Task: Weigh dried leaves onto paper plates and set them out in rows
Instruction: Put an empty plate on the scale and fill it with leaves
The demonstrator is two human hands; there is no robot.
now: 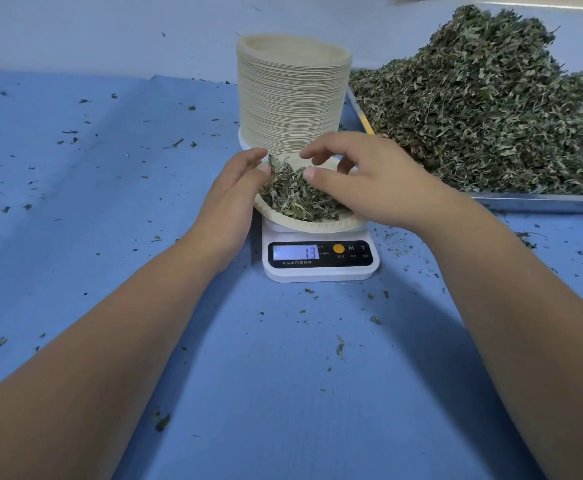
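Observation:
A paper plate [304, 226] with a small heap of dried leaves [293, 197] sits on a white kitchen scale [321, 261] whose display reads 13. My left hand [234, 192] lies against the plate's left rim, fingers fairly straight and touching the leaves. Above the plate's right half hovers my right hand [356, 178], fingers loosely curved over the leaves; whether it pinches any leaves cannot be told. A tall stack of empty paper plates [292, 91] stands just behind the scale.
A metal tray [539, 200] heaped with dried leaves [491, 98] fills the right rear. The blue table cover [110, 202] is strewn with leaf crumbs, on the left and in front of the scale.

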